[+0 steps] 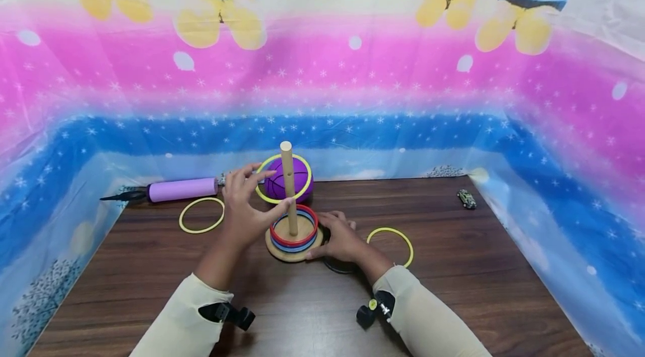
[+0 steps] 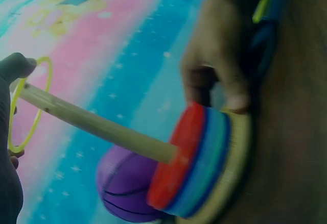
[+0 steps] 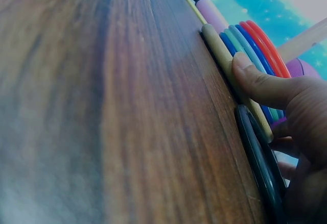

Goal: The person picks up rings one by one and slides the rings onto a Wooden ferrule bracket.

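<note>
A wooden ring-toss stand has an upright peg (image 1: 289, 178) and a round base (image 1: 284, 254). Red, blue and teal rings (image 3: 260, 48) lie stacked around the peg on the base. My left hand (image 1: 245, 208) pinches a yellow ring (image 2: 36, 127) between thumb and fingers, and that ring appears to be around the upper part of the peg, well above the stack. Low on the right side, my right hand (image 1: 342, 239) grips the base; its thumb (image 3: 248, 73) presses the edge beside the rings, while its other fingers are partly hidden behind.
Behind the peg sits a purple ball (image 1: 302, 169). A lilac hand pump (image 1: 183, 189) and a yellow ring (image 1: 181, 225) lie left. Under my right hand is a dark round object (image 3: 258, 157); another yellow ring (image 1: 411, 248) lies right. A toy car (image 1: 466, 199) stands far right.
</note>
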`<act>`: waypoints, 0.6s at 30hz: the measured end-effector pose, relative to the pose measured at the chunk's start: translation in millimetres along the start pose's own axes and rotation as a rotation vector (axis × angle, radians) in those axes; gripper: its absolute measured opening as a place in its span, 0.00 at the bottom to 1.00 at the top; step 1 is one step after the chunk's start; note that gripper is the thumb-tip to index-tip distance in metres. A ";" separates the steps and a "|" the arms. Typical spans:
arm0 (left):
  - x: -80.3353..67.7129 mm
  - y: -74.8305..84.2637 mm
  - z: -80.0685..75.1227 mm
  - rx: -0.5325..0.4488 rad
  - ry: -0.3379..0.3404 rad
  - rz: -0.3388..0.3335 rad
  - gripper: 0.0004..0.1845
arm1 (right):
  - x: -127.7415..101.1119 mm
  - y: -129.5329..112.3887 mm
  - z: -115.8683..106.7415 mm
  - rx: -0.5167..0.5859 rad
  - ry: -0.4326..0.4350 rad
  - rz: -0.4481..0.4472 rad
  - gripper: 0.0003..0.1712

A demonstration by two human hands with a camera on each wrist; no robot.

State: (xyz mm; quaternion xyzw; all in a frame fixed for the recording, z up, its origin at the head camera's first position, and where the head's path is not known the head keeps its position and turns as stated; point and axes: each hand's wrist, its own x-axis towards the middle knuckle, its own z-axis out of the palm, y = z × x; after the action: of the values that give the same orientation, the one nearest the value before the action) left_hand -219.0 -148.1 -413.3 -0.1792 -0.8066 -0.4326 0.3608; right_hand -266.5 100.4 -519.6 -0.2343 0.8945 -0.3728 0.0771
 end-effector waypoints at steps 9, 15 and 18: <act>-31.5 -22.5 11.8 -0.022 -0.054 -0.019 0.33 | -0.4 -5.3 -1.6 -0.025 0.009 0.002 0.57; -47.2 -33.9 20.6 -0.024 -0.107 -0.027 0.32 | -1.1 -5.6 -0.5 -0.031 0.001 0.020 0.58; -54.4 -38.7 26.2 -0.007 -0.125 -0.036 0.32 | -1.1 -5.2 0.5 -0.039 0.001 0.031 0.58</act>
State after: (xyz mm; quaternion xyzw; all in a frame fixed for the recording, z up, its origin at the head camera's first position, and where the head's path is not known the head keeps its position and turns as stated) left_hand -216.7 -146.9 -485.0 -0.1926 -0.8291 -0.4296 0.3015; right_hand -263.5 97.5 -516.3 -0.2216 0.9052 -0.3541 0.0780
